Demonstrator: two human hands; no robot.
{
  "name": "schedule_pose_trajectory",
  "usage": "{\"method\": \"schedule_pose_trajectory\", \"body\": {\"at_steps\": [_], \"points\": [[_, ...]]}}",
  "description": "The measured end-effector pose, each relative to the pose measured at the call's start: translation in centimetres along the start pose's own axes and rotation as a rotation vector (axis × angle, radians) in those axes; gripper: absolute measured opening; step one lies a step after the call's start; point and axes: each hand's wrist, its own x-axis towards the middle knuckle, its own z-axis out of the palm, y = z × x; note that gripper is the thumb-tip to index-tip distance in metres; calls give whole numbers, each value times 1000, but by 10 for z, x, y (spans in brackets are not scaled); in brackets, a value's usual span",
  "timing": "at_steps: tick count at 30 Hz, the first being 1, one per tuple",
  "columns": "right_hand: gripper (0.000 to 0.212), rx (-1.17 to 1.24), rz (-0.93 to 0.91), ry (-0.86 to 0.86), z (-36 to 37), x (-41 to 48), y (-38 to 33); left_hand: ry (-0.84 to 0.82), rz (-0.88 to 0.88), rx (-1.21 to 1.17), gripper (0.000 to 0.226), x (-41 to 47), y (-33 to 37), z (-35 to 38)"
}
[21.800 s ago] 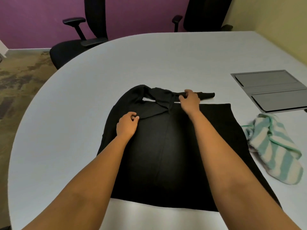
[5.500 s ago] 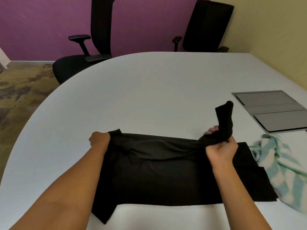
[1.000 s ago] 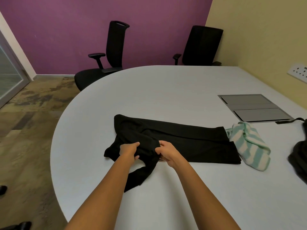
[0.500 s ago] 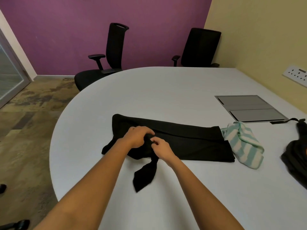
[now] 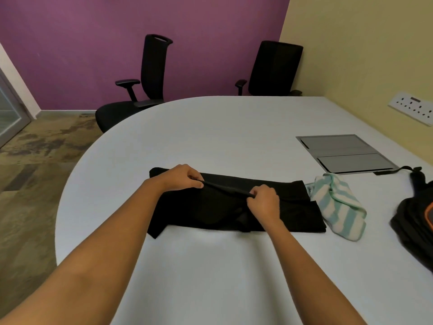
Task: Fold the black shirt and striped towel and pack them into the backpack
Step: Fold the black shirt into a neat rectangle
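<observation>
The black shirt (image 5: 210, 207) lies flat on the desk (image 5: 222, 132) as a long folded band running left to right, with its left end toward the desk's curved left edge. One small corner sticks out at the band's near left. A narrow ridge of black cloth is lifted off the top of the band and pulled taut between the two hands. The left hand (image 5: 185, 178) pinches one end of this ridge, its fingers (image 5: 195, 180) curled down onto it. The right hand (image 5: 263, 202) pinches the other end, its fingers (image 5: 254, 192) curled tight around the cloth.

The striped towel (image 5: 337, 207), in pale green and white, lies crumpled just beside the shirt's right end and touches it. Farther toward the desk's right edge sits the backpack (image 5: 412, 221), black with an orange trim and only partly in view. A grey panel (image 5: 344, 152) is set into the desk beyond the towel. Two black chairs (image 5: 152, 73) stand at the far edge, and a socket strip (image 5: 412, 106) sits on the yellow wall.
</observation>
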Motion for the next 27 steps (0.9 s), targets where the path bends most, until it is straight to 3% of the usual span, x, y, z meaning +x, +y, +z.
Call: {"method": "schedule_pose_trajectory", "body": {"at_steps": [3, 6, 10, 15, 22, 27], "points": [[17, 120, 144, -78, -23, 19, 13, 30, 13, -79, 12, 8, 1, 4], [21, 111, 134, -167, -51, 41, 35, 137, 52, -104, 9, 21, 5, 5], [17, 472, 152, -467, -87, 61, 63, 229, 74, -189, 11, 44, 8, 8], [29, 768, 231, -306, -97, 90, 89, 284, 46, -175, 22, 80, 10, 21], [34, 722, 415, -33, -62, 133, 140, 272, 54, -203, 24, 138, 17, 55], [31, 61, 490, 25, -20, 134, 183, 227, -67, 25, 28, 153, -15, 77]]}}
